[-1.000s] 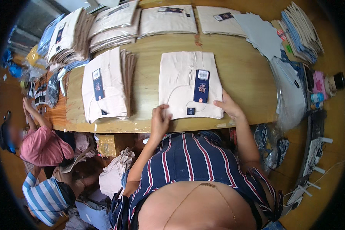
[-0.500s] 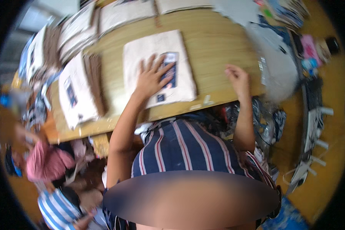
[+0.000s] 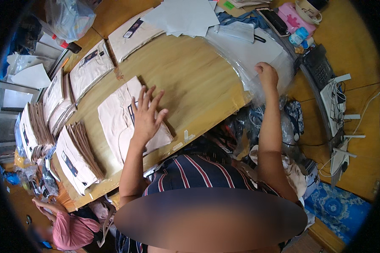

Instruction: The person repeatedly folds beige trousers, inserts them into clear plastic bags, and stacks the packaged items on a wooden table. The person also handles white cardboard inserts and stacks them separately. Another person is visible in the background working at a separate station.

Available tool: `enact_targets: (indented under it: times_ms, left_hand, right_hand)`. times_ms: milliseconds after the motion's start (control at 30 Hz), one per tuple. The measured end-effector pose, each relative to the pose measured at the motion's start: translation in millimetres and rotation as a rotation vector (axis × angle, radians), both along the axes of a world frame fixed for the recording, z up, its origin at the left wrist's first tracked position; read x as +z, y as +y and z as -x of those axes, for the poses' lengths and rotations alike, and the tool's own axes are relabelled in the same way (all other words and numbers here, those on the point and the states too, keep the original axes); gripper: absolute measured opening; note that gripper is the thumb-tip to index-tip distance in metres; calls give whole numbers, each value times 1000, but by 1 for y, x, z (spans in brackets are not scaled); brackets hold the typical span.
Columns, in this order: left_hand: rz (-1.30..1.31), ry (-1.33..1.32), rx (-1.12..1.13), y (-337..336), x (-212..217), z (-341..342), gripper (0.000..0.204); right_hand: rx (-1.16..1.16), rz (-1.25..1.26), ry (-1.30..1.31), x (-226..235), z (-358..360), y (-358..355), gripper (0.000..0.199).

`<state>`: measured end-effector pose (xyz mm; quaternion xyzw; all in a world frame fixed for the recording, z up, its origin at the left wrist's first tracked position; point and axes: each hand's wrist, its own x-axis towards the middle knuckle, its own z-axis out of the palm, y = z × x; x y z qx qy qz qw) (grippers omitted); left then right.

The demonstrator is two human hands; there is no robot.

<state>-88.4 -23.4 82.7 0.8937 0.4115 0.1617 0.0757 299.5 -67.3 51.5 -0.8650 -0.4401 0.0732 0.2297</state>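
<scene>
A folded cream garment (image 3: 118, 110) with a dark label lies slanted on the wooden table. Over it is my left hand (image 3: 147, 116), fingers spread, partly hiding the label. Whether its palm touches the cloth I cannot tell. Farther right, my right hand (image 3: 267, 76) is over clear plastic bags (image 3: 242, 71) at the table's right end. Its fingers are curled in, and what they hold, if anything, is hidden. To the left of the garment stands a stack of folded cream garments (image 3: 74, 166), the top one bearing a similar dark label.
More folded cream garments (image 3: 88, 74) line the table's (image 3: 185, 76) far and left edges. White paper sheets (image 3: 183, 17) lie at the back. At right are a telephone (image 3: 318, 65), a pink item (image 3: 293, 19) and cables (image 3: 335, 99). A person in pink (image 3: 74, 230) sits at lower left.
The view has turned, so the table now slants. My left hand's fingers have spread wider over the garment. My right hand has gone from above bare table to the plastic bags.
</scene>
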Motion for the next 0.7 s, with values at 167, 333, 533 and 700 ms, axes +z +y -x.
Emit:
enact_targets:
  times_ms: [167,333,533,700]
  left_hand:
    - [61,-71,-61,-5,0,-35,41]
    - [-45,275,58,0,-30,-18,43]
    - [38,376,98,20,-51,19,43]
    - [54,269,126,12,-47,32,45]
  right_hand:
    - [184,39,-390,-24,-12,10,20]
    - [56,140,-261,25,-1,18,19]
    - [122,-339,-118,78,-98,34,16]
    - [-207,-580,-293,154,6,9,18]
